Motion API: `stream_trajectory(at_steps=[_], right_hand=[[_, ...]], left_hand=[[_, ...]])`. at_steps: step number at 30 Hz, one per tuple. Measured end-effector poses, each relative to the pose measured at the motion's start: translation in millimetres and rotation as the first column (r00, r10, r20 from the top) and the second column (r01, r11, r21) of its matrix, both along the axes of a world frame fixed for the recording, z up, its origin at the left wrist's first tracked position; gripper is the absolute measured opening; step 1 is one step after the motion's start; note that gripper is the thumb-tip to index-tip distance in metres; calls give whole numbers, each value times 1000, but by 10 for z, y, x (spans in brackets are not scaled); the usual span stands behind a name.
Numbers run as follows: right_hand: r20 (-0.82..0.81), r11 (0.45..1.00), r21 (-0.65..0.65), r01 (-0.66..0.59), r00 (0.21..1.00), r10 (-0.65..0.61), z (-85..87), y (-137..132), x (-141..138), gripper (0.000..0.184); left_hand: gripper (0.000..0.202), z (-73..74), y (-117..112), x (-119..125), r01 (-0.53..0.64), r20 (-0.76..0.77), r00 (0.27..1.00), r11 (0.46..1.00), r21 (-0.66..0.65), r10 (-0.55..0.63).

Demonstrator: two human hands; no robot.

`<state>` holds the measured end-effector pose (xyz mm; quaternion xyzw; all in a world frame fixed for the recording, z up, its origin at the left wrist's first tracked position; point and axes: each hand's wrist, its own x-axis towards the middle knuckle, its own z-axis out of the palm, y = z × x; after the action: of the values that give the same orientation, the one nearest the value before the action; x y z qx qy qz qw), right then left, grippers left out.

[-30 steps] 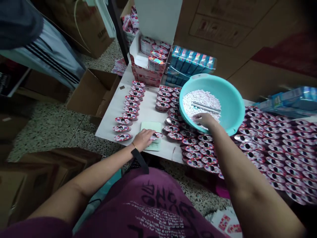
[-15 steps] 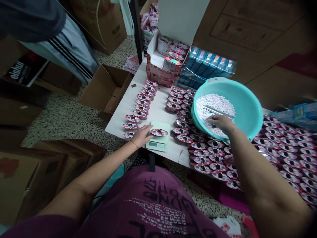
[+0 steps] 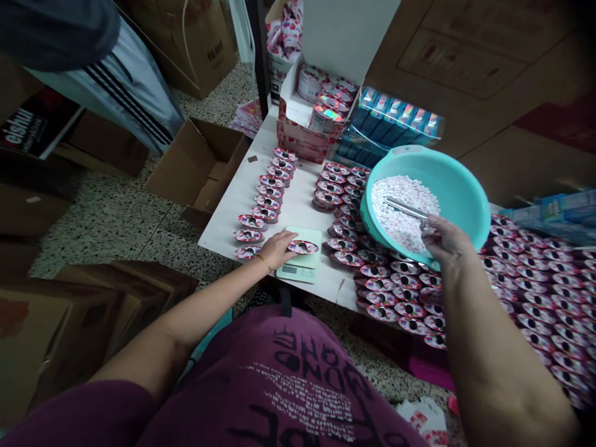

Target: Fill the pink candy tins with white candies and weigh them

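Observation:
My left hand (image 3: pixel 278 248) is closed at the left end of an oval, red-patterned container (image 3: pixel 302 247) with a dark hole in its top. That container stands on a small pale-green scale (image 3: pixel 298 273) at the table's front edge. Over the right part of a turquoise bowl (image 3: pixel 472 198), my right hand (image 3: pixel 444 239) has its fingers closed at the near end of a metal scoop (image 3: pixel 405 208). The scoop's far end lies on small white and pinkish candy-like pellets (image 3: pixel 405 233) in the bowl. How the fingers grip the scoop is partly hidden.
Similar oval containers stand in a row (image 3: pixel 269 191) left of the scale and in dense rows (image 3: pixel 382 298) around the bowl. Behind are a red-patterned box (image 3: pixel 305 139) and blue packs (image 3: pixel 386 124). An open carton (image 3: pixel 177 164) sits on the floor near a person's legs (image 3: pixel 125 93).
My right hand has moved right and back from over the pellets to the scoop's near end. My left hand stays at the container on the scale. The view has shifted slightly.

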<state>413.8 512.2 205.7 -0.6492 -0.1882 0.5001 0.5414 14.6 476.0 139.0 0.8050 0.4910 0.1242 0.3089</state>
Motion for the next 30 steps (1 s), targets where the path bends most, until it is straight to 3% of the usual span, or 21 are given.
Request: stream_trajectory(at_steps=[4,10,16,20,22,24,28,30], right_hand=[[130,1000,-28,2,991,2,-67,-31,-3,9],[394,994,-99,-37,916,73,-143,-38,58,7],[474,981,-170,-90,865,162,-185,-36,44,11],[563,953,-251,-172,775,288,-211,-40,14,13],[621,937,-278,-212,705,343,-228,-45,13,18],[728,933,-268,-240,584,360,-250,-59,8,24],[929,930,-95,-355,304,211,-282,-122,-53,25],[953,920,-45,-390,260,157,-287,-156,-96,24]], left_hand=[[48,3,16,34,8,-11,1000,1000,-5,-8],[48,-16,12,57,7,-21,1000,999,-33,-7],[41,-98,-28,105,33,-23,999,998,-46,-34],[31,-25,65,64,27,-15,1000,1000,13,-27],[31,78,251,-1,-23,-7,1000,997,80,24],[33,208,540,-75,-98,-16,995,982,161,102],[36,425,1274,-129,-235,-49,965,932,275,258],[37,459,1617,-67,-239,-68,961,928,284,268]])
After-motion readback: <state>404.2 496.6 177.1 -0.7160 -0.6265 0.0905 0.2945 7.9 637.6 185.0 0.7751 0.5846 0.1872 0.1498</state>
